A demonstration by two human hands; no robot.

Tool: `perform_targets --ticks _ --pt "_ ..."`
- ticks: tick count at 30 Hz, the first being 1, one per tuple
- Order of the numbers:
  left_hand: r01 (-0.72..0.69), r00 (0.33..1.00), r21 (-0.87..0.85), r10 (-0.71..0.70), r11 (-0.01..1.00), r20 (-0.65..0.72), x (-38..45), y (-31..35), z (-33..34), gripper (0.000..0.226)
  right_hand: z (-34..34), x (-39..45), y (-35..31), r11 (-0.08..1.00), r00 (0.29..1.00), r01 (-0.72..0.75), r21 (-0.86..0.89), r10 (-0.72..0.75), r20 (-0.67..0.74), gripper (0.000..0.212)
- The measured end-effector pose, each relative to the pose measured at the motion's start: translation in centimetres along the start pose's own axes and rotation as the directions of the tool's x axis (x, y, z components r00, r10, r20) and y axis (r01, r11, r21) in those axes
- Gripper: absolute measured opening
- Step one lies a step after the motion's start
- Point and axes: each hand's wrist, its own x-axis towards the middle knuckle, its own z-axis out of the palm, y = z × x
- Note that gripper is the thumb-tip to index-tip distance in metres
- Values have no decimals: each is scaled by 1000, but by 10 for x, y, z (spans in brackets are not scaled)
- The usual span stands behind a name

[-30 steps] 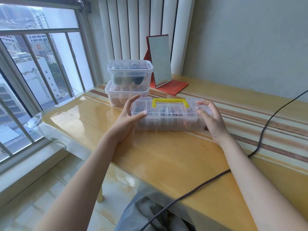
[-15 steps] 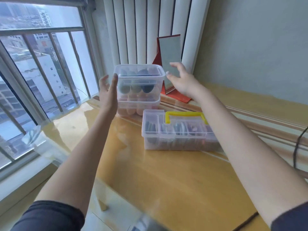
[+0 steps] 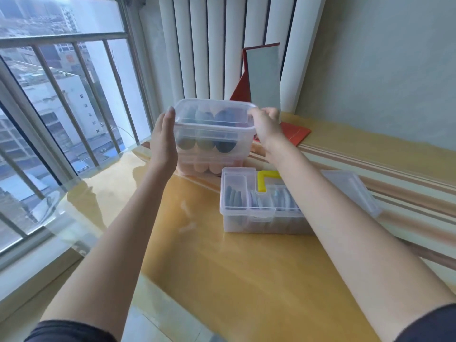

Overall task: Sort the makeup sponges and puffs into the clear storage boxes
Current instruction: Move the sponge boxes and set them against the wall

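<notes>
At the far side of the yellow table (image 3: 234, 280), near the window corner, two clear lidded boxes sit stacked. Top box (image 3: 214, 129) holds three dark egg-shaped sponges (image 3: 204, 144) standing on end in a row, blunt ends down; the row, and the box's long axis, runs left to right across the view. Bottom box (image 3: 209, 165) shows pale, peach-toned sponges, partly hidden. Left hand (image 3: 164, 141) lies flat against the top box's left end, fingers straight and pointing up, not curled. Right hand (image 3: 266, 127) grips the right end at the lid rim, fingers bent over the corner. Nearer, to the right, a long clear case (image 3: 246, 213) with a yellow handle (image 3: 265, 180) rests on the table, long axis also left to right, thin puffs standing on edge in its compartments; the right forearm crosses over it. Behind the stack, a red-backed folding mirror (image 3: 264, 77) stands upright against the white vertical blinds (image 3: 209, 45).
</notes>
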Motion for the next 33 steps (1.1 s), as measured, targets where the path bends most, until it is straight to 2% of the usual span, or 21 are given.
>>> perform_targets --ticks 1,3,4,6,9,11,13,14,16,18,20,23,25,29,33 --pt "44 999 -23 -44 999 11 -3 -2 0 75 0 -4 1 990 987 -116 81 107 116 26" --pt "163 985 -91 -157 982 67 -4 -6 0 103 0 -14 1 925 892 -325 196 231 388 38" --pt "209 976 -120 -199 971 88 -5 -7 0 109 1 -16 2 895 859 -379 236 244 451 42" --pt "267 962 -147 -255 953 97 -6 -8 1 112 0 -17 2 879 856 -391 273 239 458 44" --pt "283 959 -176 -272 943 86 -15 15 10 104 -8 -19 -8 904 884 -359 234 248 397 52" --pt "240 968 -177 -222 954 117 -17 39 28 78 -26 -19 -24 924 907 -326 201 245 344 59" --pt "213 969 -188 -183 959 165 -14 60 54 53 -52 -20 -42 945 954 -225 237 164 251 68" --pt "206 965 -192 -167 960 202 -15 71 70 51 -69 -18 -48 952 979 -145 268 99 179 69" --pt "186 949 -209 -120 960 292 -21 91 106 54 -106 -17 -56 939 999 7 343 -20 32 58" --pt "178 918 -191 -93 965 384 -27 101 149 62 -146 -14 -54 907 995 85 413 -54 -86 55" --pt "226 882 -152 -136 962 452 -33 104 191 74 -183 -10 -45 874 982 131 468 -49 -183 49" --pt "328 820 -120 -220 937 528 -32 89 251 75 -221 1 -25 860 961 138 491 2 -275 44" --pt "390 793 -105 -276 915 543 -24 72 282 80 -238 15 -10 861 957 114 496 40 -288 39" --pt "446 773 -133 -306 885 556 -6 46 327 55 -259 51 17 862 945 59 503 114 -305 44" --pt "489 783 -138 -364 861 504 5 16 345 48 -265 76 44 897 942 -48 439 187 -279 45"
